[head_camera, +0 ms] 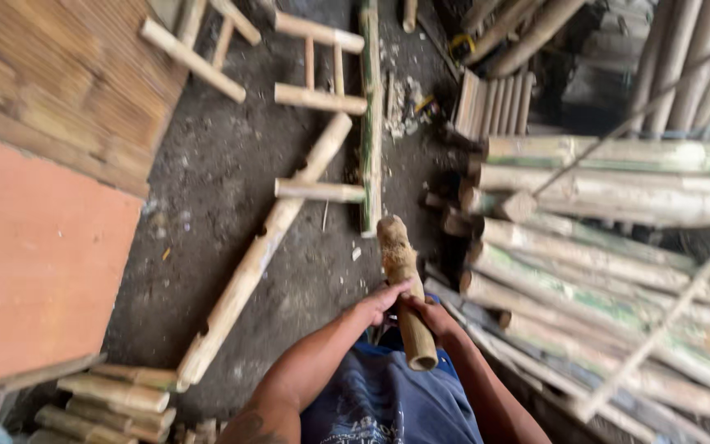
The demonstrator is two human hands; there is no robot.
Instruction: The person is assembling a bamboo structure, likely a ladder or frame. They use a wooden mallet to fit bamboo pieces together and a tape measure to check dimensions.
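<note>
A short bamboo piece (403, 279) with a rough, frayed far end stands slanted in front of me, its cut hollow end nearest my body. My left hand (378, 302) touches its left side with fingers laid on it. On the opposite side my right hand (429, 314) grips the piece from underneath. Both forearms reach forward over my blue shorts (380, 395).
A long bamboo pole (258, 255) and a ladder-like bamboo frame (330, 99) lie on the dirt floor. A pile of bamboo poles (610, 271) fills the right. An orange board (34, 255) and woven mat (67, 74) lie left, cut bamboo pieces (112, 399) bottom left.
</note>
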